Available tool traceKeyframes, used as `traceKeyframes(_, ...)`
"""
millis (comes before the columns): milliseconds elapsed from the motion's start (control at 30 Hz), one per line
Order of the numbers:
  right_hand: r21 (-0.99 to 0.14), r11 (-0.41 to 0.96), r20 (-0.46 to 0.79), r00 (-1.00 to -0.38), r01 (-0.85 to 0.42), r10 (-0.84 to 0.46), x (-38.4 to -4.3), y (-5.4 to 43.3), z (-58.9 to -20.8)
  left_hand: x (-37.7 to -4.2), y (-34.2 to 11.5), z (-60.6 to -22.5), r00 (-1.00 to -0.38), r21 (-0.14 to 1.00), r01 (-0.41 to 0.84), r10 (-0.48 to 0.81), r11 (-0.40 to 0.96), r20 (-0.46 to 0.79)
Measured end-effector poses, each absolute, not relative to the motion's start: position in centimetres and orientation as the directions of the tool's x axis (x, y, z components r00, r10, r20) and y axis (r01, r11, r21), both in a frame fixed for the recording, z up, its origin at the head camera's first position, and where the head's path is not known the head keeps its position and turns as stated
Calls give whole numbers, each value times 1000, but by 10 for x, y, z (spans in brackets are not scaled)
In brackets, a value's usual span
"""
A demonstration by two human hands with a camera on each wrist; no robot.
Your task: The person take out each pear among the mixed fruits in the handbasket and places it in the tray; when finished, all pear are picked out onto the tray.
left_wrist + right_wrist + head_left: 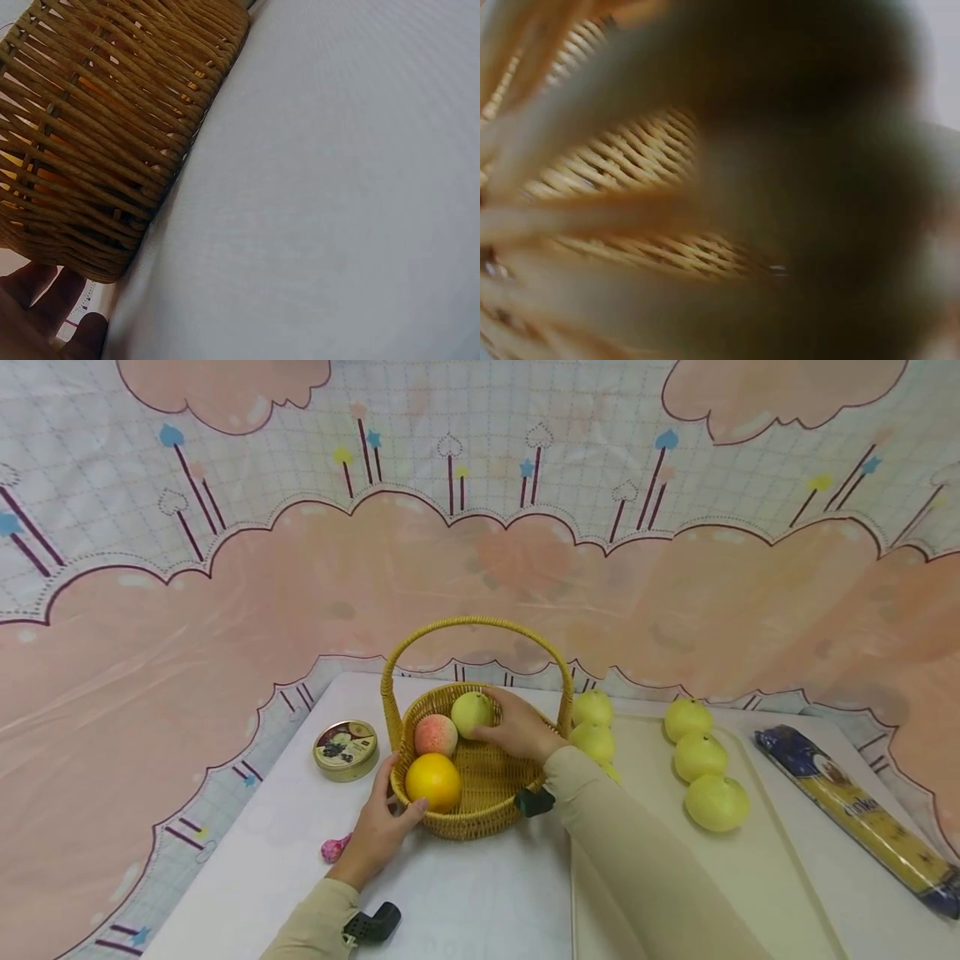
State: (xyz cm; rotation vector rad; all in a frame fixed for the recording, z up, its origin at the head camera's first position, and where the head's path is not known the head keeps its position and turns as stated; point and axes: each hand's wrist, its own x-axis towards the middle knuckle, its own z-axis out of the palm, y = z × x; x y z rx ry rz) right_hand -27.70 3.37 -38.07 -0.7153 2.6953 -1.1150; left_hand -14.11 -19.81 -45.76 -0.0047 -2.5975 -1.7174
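A yellow wicker basket (480, 827) with a tall arched handle stands on the white table. Inside it lie an orange (433, 782), a pink peach (436, 735) and a round yellow-green fruit (471, 715). My right hand (525, 727) reaches over the basket's right side and grips the yellow-green fruit, thumb in front. At the left rim my left hand (382, 835) holds the basket, its thumb over the edge beside the orange. From the left wrist, fingers (56, 304) show against the woven wall (112, 150). Blurred strands cover much of the right wrist view.
A cream tray (660, 877) at the right bears several more yellow-green fruits (700, 756). Beyond it lies a long blue-and-yellow packet (862, 818). A round tin (345, 750) and a pink wrapped lollipop (333, 848) are on the left. A patterned cloth (480, 568) hangs behind.
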Motion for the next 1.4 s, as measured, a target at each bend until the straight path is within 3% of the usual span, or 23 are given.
traceKeyframes(667,-717,625,-19,-889,-307,-458,-291,34,-360,-144,-198,-456,-1000,925,-1,-5,379,1)
traceKeyframes(1400,-704,655,-101,-874,-275,-475,-296,21,-373,-142,-200,-459,-1000,927,1,-14,375,6)
